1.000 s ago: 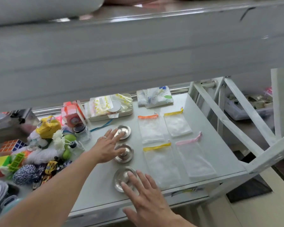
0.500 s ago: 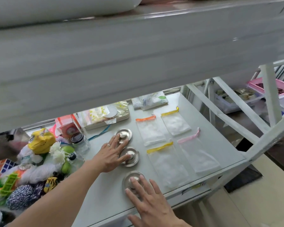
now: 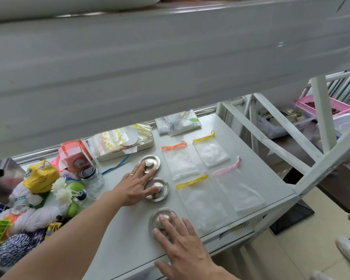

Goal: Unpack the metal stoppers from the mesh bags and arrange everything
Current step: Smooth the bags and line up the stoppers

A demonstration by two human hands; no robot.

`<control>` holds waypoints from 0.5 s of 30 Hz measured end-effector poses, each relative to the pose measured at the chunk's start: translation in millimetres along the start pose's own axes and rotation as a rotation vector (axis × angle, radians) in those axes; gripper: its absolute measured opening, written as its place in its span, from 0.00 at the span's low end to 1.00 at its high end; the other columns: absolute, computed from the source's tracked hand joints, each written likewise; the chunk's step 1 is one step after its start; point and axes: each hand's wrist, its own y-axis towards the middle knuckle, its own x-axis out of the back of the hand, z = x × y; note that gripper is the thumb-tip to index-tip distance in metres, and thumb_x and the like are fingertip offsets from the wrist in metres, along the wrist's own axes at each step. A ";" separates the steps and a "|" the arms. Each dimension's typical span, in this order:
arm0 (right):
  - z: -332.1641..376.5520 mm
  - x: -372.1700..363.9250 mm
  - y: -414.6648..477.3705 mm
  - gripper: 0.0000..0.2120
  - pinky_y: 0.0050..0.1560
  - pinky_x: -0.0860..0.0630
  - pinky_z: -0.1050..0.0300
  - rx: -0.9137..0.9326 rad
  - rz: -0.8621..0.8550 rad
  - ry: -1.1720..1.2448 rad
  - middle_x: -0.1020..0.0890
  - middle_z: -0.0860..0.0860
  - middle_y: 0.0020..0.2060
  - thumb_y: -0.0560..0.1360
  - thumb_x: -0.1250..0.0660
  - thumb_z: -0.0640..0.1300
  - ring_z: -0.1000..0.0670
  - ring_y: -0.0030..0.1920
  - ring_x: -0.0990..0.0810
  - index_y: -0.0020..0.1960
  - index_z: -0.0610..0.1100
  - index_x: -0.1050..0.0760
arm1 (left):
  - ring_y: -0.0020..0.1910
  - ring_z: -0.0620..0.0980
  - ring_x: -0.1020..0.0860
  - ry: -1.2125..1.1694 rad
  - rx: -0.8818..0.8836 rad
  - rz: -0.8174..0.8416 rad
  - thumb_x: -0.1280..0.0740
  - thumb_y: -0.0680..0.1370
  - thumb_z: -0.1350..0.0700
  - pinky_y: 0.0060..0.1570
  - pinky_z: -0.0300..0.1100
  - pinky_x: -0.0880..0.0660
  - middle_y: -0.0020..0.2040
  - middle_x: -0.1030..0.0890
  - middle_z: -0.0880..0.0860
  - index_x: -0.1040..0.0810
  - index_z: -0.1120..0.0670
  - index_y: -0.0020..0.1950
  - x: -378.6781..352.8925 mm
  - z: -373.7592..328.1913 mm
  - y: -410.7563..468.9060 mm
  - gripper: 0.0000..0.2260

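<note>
Three round metal stoppers lie in a column on the grey table [image 3: 129, 235]: a far stopper [image 3: 153, 163], a middle stopper [image 3: 157, 190] and a near stopper [image 3: 162, 219]. My left hand [image 3: 133, 186] lies flat and spread, fingertips touching the far and middle stoppers. My right hand [image 3: 182, 245] rests flat with fingers on the near stopper. To the right lie several flat white mesh bags: an orange-topped bag [image 3: 179, 160], a yellow-topped bag [image 3: 210, 151], a larger yellow-topped bag [image 3: 198, 201] and a pink-topped bag [image 3: 238, 188].
A heap of toys, yarn and a glass jar [image 3: 93, 176] crowds the table's left side. A tray of packets [image 3: 123, 144] and a folded cloth [image 3: 178, 122] sit at the back. A grey shelf overhangs above. White frame bars [image 3: 281, 146] and bins stand to the right.
The view has shifted slightly. Both hands stay on the stoppers; my right fingers have slid a little further over the near stopper.
</note>
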 end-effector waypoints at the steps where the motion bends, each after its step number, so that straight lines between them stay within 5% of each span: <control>1: -1.0 0.2 -0.4 0.34 0.59 0.21 0.40 -0.001 -0.003 -0.001 0.20 0.48 0.68 0.64 0.39 0.70 0.41 0.66 0.20 0.64 0.55 0.24 | 0.82 0.51 0.63 -0.004 0.002 -0.001 0.61 0.63 0.18 0.78 0.54 0.52 0.84 0.63 0.53 0.57 0.36 0.82 0.3 -0.8 -0.3 0.49; 15: -8.9 1.6 0.7 0.34 0.61 0.23 0.40 -0.023 -0.019 -0.035 0.21 0.47 0.69 0.65 0.39 0.70 0.40 0.67 0.21 0.65 0.54 0.22 | 0.83 0.52 0.62 -0.018 0.009 0.012 0.55 0.67 0.19 0.78 0.55 0.51 0.84 0.63 0.54 0.57 0.36 0.82 4.3 -0.8 0.7 0.46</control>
